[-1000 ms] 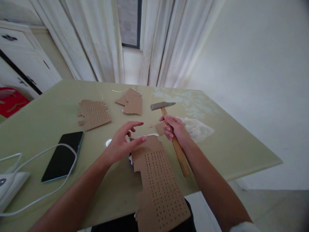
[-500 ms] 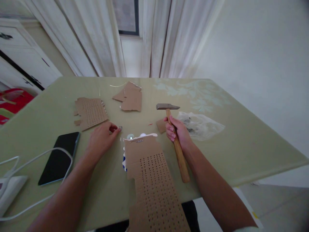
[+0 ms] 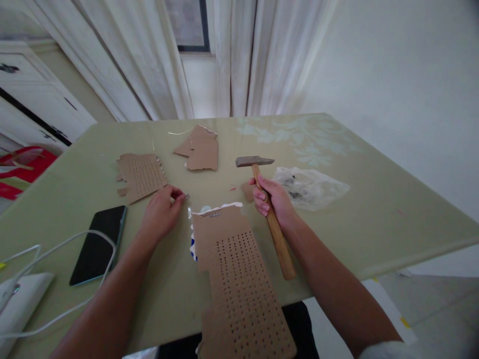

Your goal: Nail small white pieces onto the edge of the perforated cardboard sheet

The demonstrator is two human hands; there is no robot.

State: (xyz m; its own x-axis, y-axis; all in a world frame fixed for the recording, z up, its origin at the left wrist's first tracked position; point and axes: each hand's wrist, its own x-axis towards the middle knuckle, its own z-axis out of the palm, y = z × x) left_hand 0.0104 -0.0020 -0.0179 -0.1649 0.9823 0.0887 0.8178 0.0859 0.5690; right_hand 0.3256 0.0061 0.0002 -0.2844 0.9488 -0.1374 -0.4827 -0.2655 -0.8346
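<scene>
Left hand has come off the perforated cardboard strip since a second ago and now sits on the worktop just left of the strip's top edge, fingers pinched on something small and thin, maybe a nail; too small to tell. Right hand stays wrapped shut around the hammer handle, head raised above the worktop and barely moved. Strip lies between both hands, overhanging the near edge. Reads as picking up a small piece, not a strike yet. Phone and cable off to the left, plastic bag right.
</scene>
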